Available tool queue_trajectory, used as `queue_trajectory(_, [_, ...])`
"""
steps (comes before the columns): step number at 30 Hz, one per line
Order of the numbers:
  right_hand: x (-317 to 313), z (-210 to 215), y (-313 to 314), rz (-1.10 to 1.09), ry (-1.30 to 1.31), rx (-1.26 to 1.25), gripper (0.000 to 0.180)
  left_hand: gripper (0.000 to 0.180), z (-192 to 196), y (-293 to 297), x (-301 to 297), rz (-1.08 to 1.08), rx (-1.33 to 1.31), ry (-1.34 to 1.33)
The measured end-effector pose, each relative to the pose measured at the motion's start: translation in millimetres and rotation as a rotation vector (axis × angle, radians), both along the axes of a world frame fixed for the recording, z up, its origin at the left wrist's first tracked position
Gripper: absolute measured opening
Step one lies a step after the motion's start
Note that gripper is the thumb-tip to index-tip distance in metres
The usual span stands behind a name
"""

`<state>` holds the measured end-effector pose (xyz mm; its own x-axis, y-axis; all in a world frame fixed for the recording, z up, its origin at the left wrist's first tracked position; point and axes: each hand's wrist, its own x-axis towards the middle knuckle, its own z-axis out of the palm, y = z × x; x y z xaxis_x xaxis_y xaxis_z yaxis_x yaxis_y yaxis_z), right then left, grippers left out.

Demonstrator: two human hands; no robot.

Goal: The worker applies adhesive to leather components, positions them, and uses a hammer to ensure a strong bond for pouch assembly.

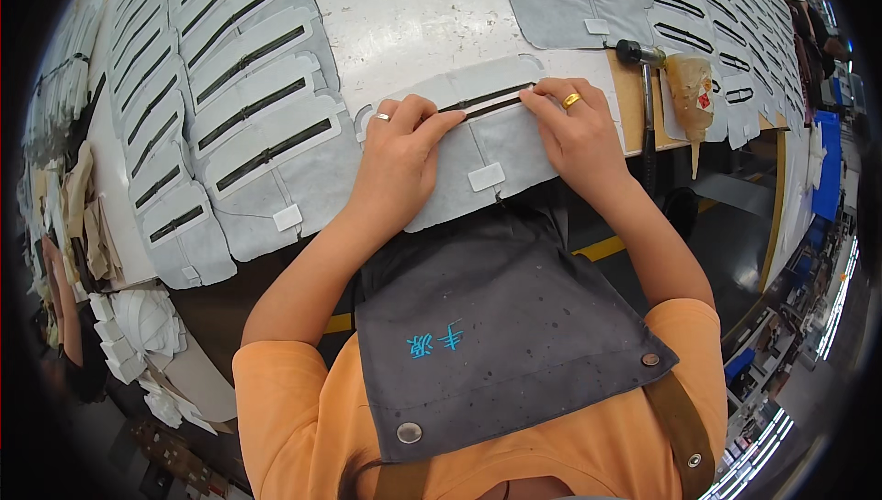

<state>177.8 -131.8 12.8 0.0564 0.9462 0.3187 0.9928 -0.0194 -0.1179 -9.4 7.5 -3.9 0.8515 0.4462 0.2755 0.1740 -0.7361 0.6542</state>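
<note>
A grey fabric panel [487, 146] with a long black slot and a small white patch lies at the near edge of the white worktable [413, 13]. My left hand [400, 156] presses its fingertips on the panel at the slot's left part. My right hand [574, 128] presses the panel at the slot's right end. Both hands wear a ring and neither grips anything.
Overlapping rows of the same grey slotted panels [248, 105] cover the table at left and at far right [726, 32]. A hammer [643, 87] and a glue bottle [691, 87] lie right of my right hand. White cut pieces [138, 325] are stacked at lower left.
</note>
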Motion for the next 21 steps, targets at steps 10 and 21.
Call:
queue_trajectory(10, [-38,-3,24,0.044,0.367,-0.005,0.024,0.033,-1,-1,-3,0.008,0.032,-0.011])
queue_trajectory(21, [-49,-1,32,0.209,0.097,-0.047,0.036,0.037,2,-1,-50,0.052,0.217,0.096])
